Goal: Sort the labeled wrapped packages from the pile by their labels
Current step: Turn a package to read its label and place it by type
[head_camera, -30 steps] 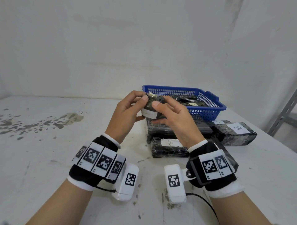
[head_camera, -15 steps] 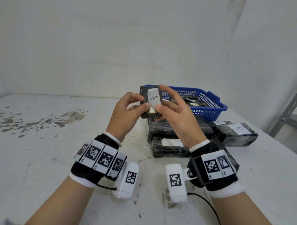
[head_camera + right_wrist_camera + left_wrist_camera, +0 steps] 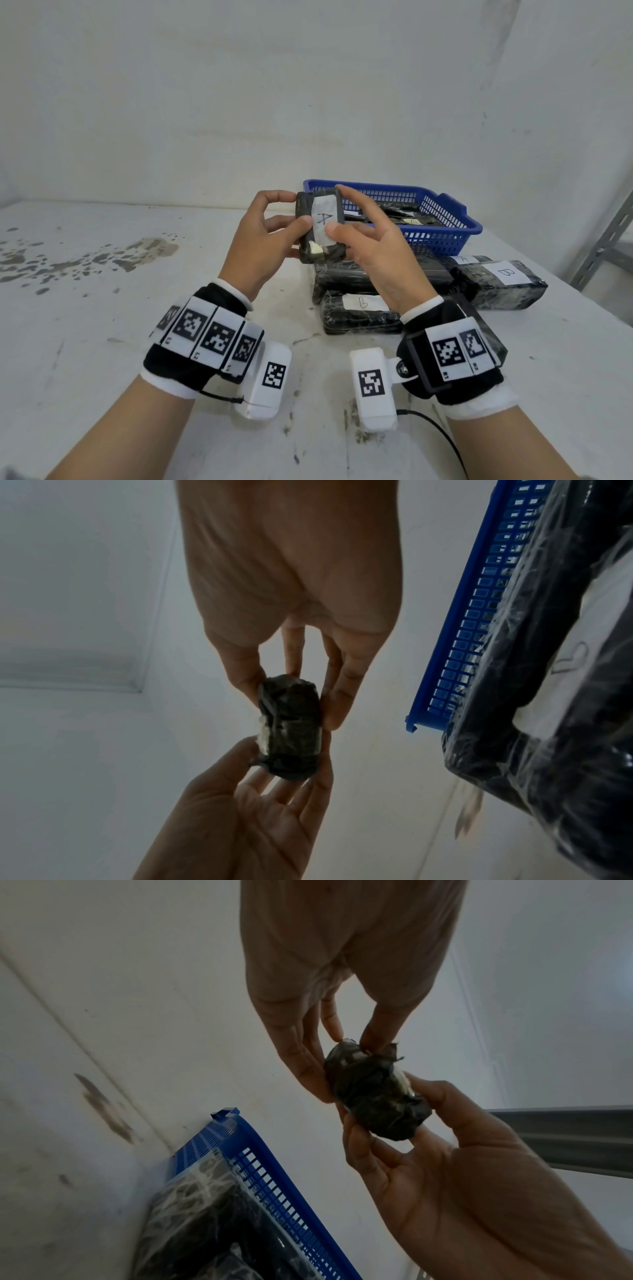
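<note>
1. Both hands are raised above the table, wrists nearest the viewer, each wearing a black band with coded white tags and a white camera block.
2. The left hand curls round the left side of a small black packet: thumb on its front face, forefinger hooked over the top left corner. In the left wrist view the fingertips pinch the packet's upper end.
3. The right hand grips the same packet from the right: thumb pressed on its white label, forefinger over the top right corner, the other fingers loosely spread behind it.
4. The packet stands upright between the two hands, clear of the table, its label facing the viewer and marked "A". A pale scrap shows at its lower edge.
5. Just below and beyond the right hand lies the pile of black film-wrapped packages on the table; the nearest one carries a white label whose mark I cannot read with certainty.
6. To the right of the right hand lies a larger package labelled "B", with an "A" label showing just behind it.
7. Beyond the hands sits a blue basket with more wrapped packages inside; the held packet overlaps its left corner in the head view.
8. Farthest off is the white wall.
</note>
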